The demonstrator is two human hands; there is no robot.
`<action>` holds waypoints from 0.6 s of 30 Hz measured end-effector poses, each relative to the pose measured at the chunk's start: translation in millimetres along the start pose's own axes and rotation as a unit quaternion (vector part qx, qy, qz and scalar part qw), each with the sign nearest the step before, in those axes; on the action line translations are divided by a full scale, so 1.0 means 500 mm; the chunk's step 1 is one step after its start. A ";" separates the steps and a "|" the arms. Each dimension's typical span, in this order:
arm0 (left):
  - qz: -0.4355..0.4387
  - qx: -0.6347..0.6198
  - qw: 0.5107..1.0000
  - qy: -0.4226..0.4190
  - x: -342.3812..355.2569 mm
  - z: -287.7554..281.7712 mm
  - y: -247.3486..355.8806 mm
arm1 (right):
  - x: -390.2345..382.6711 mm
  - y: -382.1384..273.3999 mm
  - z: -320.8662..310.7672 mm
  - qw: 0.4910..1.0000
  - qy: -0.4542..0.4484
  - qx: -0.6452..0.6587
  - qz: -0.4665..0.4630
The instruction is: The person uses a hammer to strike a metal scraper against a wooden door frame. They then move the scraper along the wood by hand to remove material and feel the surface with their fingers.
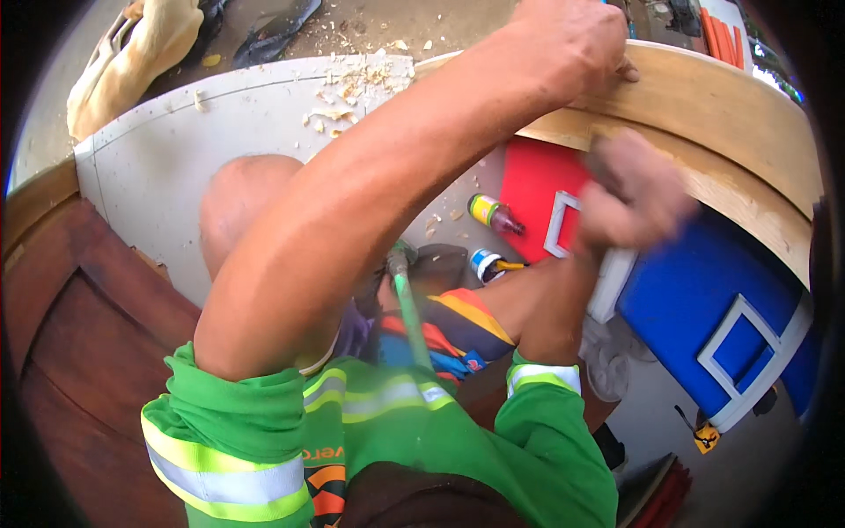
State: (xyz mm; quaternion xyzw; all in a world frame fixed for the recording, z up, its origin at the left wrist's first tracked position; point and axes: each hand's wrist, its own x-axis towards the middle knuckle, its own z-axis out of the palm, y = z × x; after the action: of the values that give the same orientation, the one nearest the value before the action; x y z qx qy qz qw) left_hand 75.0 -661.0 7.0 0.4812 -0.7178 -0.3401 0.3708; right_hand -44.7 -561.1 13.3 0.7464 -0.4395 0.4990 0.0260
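A long wooden board [704, 97] with a curved-looking edge spans the upper right. My left hand [576, 44] is closed in a fist at its near end, my bare arm crossing the picture. A speck of blue shows at the top of this fist; what it grips is mostly hidden. Below and to the right, in front of the board, my right hand [642, 198] is curled and smeared by motion. A dark, blurred object [607, 158] sits at its fingers, its kind unclear.
Wood shavings [352, 84] litter a pale grey panel [150, 136]. A bottle [497, 214] lies near a small white-and-blue container [484, 264]. Red [537, 176] and blue [682, 264] boards carry grey frames. A yellow tape measure [707, 437] is lower right, a brown wooden panel [97, 352] left.
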 end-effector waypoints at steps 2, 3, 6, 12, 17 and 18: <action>-0.012 0.006 1.000 -0.022 0.007 0.002 0.000 | -0.021 0.018 -0.007 0.999 -0.029 -0.024 0.023; -0.014 0.010 1.000 -0.021 0.011 0.002 -0.005 | -0.032 0.016 -0.008 0.998 -0.023 0.008 0.059; -0.002 0.006 1.000 -0.007 -0.003 0.002 0.000 | -0.002 -0.026 -0.034 0.954 0.021 0.290 0.078; -0.021 -0.019 0.999 -0.022 -0.011 -0.014 -0.010 | -0.029 -0.009 0.020 0.995 -0.065 -0.059 0.053; 0.019 -0.016 1.000 0.014 -0.008 -0.009 0.010 | 0.001 0.014 -0.023 0.955 -0.022 0.294 0.045; 0.022 -0.013 0.999 0.038 -0.017 -0.008 0.006 | -0.015 0.025 0.001 0.970 -0.035 0.227 0.075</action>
State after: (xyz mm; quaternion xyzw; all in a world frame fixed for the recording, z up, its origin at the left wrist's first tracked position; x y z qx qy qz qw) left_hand 79.2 -652.3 9.6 0.4733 -0.7090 -0.3225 0.4114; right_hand -53.7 -564.5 2.2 0.7146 -0.3698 0.5602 -0.1970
